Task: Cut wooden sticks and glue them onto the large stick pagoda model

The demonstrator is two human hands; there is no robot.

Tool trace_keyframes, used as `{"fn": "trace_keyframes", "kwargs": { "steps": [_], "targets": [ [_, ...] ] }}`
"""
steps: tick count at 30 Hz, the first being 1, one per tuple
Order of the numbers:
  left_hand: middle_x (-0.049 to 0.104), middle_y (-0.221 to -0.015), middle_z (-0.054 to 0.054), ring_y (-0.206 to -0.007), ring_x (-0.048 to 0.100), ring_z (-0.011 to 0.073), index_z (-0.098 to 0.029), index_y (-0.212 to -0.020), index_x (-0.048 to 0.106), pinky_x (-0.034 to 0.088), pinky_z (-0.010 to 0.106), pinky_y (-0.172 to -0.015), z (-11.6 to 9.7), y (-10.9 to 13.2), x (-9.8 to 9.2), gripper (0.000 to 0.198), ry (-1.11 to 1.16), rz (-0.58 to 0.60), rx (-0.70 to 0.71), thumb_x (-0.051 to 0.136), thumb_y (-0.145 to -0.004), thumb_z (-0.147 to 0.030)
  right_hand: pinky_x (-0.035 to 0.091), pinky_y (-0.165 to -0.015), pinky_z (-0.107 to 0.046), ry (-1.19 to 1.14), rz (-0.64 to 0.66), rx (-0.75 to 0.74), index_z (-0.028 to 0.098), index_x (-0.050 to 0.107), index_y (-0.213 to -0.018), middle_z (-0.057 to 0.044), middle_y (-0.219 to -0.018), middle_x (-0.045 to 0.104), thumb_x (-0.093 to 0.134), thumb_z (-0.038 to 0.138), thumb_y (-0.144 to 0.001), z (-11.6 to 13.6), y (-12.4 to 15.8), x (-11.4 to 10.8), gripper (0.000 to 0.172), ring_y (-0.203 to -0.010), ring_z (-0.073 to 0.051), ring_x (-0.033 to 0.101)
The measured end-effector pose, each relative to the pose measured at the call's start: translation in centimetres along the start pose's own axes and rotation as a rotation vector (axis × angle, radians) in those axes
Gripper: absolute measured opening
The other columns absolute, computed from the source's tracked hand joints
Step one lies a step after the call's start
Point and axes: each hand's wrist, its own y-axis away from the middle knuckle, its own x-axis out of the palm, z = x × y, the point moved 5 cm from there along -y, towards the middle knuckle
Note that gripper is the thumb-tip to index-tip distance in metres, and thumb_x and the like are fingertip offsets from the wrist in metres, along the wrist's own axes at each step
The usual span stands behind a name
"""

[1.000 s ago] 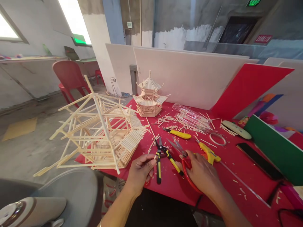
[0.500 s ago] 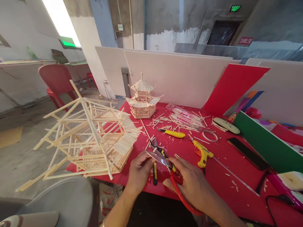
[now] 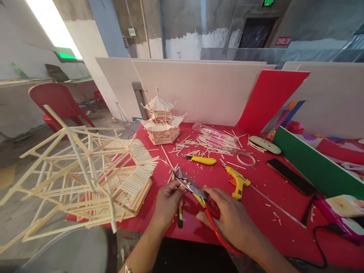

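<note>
My right hand [image 3: 226,216] is wrapped round the red handles of a pair of scissors [image 3: 214,223], whose metal blades point to the upper left. The fingers of my left hand [image 3: 167,201] are pinched together at the blades, on a small piece of wooden stick that is mostly hidden. Black-and-yellow pliers [image 3: 179,217] lie on the red table under the blades. Left of my hands stands a large open frame of wooden sticks [image 3: 91,163]. A small finished-looking stick pavilion [image 3: 160,121] stands behind it on the table.
On the red table [image 3: 256,235] are a yellow cutter [image 3: 200,160], a yellow glue gun [image 3: 237,182], a tape roll [image 3: 246,159], loose sticks [image 3: 217,140] and a black phone [image 3: 290,176]. A green board [image 3: 315,163] leans at the right. A grey stool [image 3: 82,250] is at lower left.
The view has turned slightly right, so the table and models appear further left. My left hand and the scissor blades have come closer together, and the stick piece shows less.
</note>
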Motion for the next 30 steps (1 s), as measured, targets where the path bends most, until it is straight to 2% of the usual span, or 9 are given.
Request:
{"fn": "trace_keyframes", "kwargs": {
  "steps": [2,4,7,11,16,22,27,30],
  "targets": [
    [0.056,-0.06,-0.003,-0.038,0.032,0.0018,-0.014,-0.072,0.068,0.019,0.016,-0.035,0.8,0.1,0.2,0.027,0.127,-0.009,-0.159,0.082,-0.064,-0.036,0.049,-0.092,-0.043,0.006,-0.027,-0.001,0.022,0.054,-0.127,-0.011,-0.123,0.063,0.059,0.053,-0.087,-0.2,-0.2,-0.2,0.05,-0.107,-0.027,0.062],
    [0.057,-0.061,-0.003,-0.037,0.03,0.0011,-0.013,-0.075,0.069,0.016,0.015,-0.033,0.9,0.3,0.3,0.032,0.19,-0.046,-0.205,0.085,-0.06,-0.036,0.049,-0.09,-0.042,0.001,-0.028,0.002,0.022,0.054,-0.127,-0.011,-0.122,0.064,0.058,0.053,-0.088,-0.3,-0.4,-0.1,0.05,-0.104,-0.027,0.063],
    [0.058,-0.059,-0.004,-0.038,0.032,0.0009,-0.013,-0.081,0.071,0.016,0.014,-0.035,0.3,0.6,0.3,0.036,0.205,-0.092,-0.148,0.088,-0.057,-0.033,0.049,-0.09,-0.041,-0.013,-0.01,-0.018,0.023,0.055,-0.126,-0.01,-0.12,0.065,0.06,0.053,-0.087,-0.2,-0.5,0.0,0.049,-0.105,-0.027,0.063],
    [0.053,-0.053,-0.006,-0.039,0.032,0.0013,-0.014,-0.077,0.073,0.019,0.014,-0.037,0.1,0.7,0.2,0.033,0.207,-0.099,-0.088,0.089,-0.055,-0.033,0.049,-0.086,-0.039,-0.038,0.0,-0.042,0.025,0.057,-0.123,-0.009,-0.115,0.066,0.064,0.05,-0.085,0.4,-0.5,-0.2,0.046,-0.103,-0.027,0.063],
    [0.058,-0.06,-0.003,-0.047,0.038,0.0041,-0.015,-0.073,0.076,0.03,0.017,-0.045,-0.2,0.7,0.0,0.02,0.078,-0.04,0.084,0.085,-0.064,-0.031,0.048,-0.084,-0.039,-0.037,0.021,-0.042,0.024,0.057,-0.123,-0.008,-0.11,0.067,0.066,0.05,-0.085,0.8,-0.3,-0.2,0.047,-0.1,-0.027,0.064],
    [0.06,-0.062,-0.001,-0.054,0.043,0.0092,-0.017,-0.072,0.077,0.036,0.021,-0.051,-1.2,1.1,-0.7,0.013,-0.121,-0.023,0.205,0.078,-0.073,-0.03,0.047,-0.087,-0.038,-0.045,0.014,-0.079,0.025,0.057,-0.125,-0.008,-0.112,0.067,0.065,0.056,-0.084,1.0,-0.1,-0.1,0.052,-0.101,-0.027,0.064],
    [0.068,-0.075,0.005,-0.069,0.056,0.0161,-0.016,-0.071,0.077,0.044,0.025,-0.063,-2.4,1.6,-0.7,0.013,-0.162,0.025,0.278,0.077,-0.074,-0.029,0.047,-0.073,-0.03,-0.096,0.041,-0.105,0.025,0.06,-0.118,-0.004,-0.097,0.069,0.064,0.052,-0.086,1.5,0.3,-0.3,0.042,-0.085,-0.022,0.065],
    [0.068,-0.075,0.005,-0.07,0.056,0.0168,-0.016,-0.07,0.076,0.044,0.026,-0.065,-2.5,1.9,-0.8,0.013,-0.169,0.024,0.281,0.077,-0.074,-0.028,0.045,-0.067,-0.028,-0.092,0.038,-0.111,0.025,0.06,-0.121,-0.006,-0.099,0.069,0.062,0.05,-0.087,1.6,0.5,-0.3,0.043,-0.085,-0.022,0.065]
  ]
}}
